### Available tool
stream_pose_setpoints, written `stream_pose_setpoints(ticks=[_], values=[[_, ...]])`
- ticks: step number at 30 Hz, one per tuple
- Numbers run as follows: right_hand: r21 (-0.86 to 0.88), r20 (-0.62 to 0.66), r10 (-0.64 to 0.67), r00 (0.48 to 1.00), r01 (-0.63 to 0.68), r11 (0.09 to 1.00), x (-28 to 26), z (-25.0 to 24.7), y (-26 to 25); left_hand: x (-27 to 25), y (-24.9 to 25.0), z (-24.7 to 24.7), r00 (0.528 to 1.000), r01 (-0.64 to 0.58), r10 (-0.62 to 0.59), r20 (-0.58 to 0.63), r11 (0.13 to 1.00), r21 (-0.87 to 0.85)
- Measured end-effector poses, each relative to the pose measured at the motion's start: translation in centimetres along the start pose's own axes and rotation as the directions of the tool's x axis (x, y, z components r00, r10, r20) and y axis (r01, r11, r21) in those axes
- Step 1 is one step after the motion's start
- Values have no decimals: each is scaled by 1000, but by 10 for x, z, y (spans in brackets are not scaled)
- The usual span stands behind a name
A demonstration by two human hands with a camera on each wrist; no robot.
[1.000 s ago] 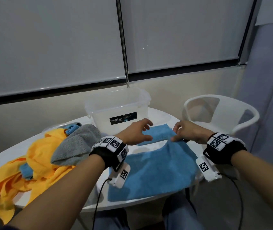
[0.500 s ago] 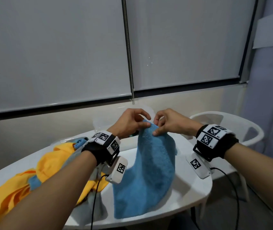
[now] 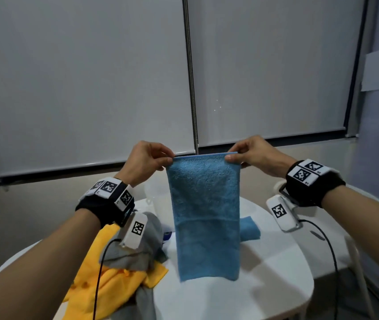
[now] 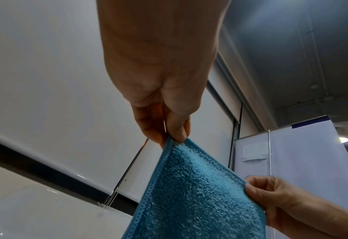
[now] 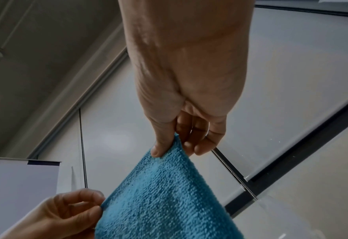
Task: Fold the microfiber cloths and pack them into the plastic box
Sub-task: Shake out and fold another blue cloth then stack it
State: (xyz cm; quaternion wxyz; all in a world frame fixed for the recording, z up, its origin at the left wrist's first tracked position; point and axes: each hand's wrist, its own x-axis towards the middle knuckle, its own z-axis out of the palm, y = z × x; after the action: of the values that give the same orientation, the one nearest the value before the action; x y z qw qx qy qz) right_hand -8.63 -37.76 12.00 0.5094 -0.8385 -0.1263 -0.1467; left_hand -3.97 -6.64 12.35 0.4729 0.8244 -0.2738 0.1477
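A blue microfiber cloth hangs doubled over in the air above the white table. My left hand pinches its top left corner and my right hand pinches its top right corner. The wrist views show the same: the left hand has thumb and finger on the blue cloth, and the right hand pinches the blue cloth. The clear plastic box stands behind the cloth, mostly hidden by it.
A heap of yellow cloths and a grey cloth lies at the table's left. Another folded blue cloth lies behind the hanging one. A white chair stands at the right. Window blinds fill the back wall.
Both hands lifted the blue cloth off the table, first bunched with the hands together, then moved apart so it now hangs flat between them.
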Motion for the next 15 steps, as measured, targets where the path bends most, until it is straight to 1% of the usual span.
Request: stream_pose_setpoints(ticks=[1, 3, 5, 7, 8, 11, 15], values=[[4, -21, -7, 1000, 7, 1000, 2, -1, -5, 0, 0, -4, 1000, 1, -1, -4, 1000, 8], [20, -44, -23, 999, 24, 1000, 4, -2, -14, -2, 4, -10, 1000, 9, -10, -15, 999, -32], [28, -31, -43, 999, 44, 999, 5, -6, -22, -6, 12, -14, 999, 32, -37, -39, 993, -114], [35, -1, -62, 998, 62, 997, 4, -10, -29, -10, 22, -18, 997, 41, -52, -65, 987, -156], [41, 15, -66, 998, 65, 997, 4, -13, -34, -12, 27, -21, 996, 25, -36, -81, 990, -136], [52, 63, -43, 997, 40, 998, 0, -19, -50, -14, 35, -34, 992, -47, 49, -112, 999, 18], [46, 59, -16, 998, 13, 999, -2, -21, -62, -14, 35, -42, 991, -65, 79, -112, 991, 117]])
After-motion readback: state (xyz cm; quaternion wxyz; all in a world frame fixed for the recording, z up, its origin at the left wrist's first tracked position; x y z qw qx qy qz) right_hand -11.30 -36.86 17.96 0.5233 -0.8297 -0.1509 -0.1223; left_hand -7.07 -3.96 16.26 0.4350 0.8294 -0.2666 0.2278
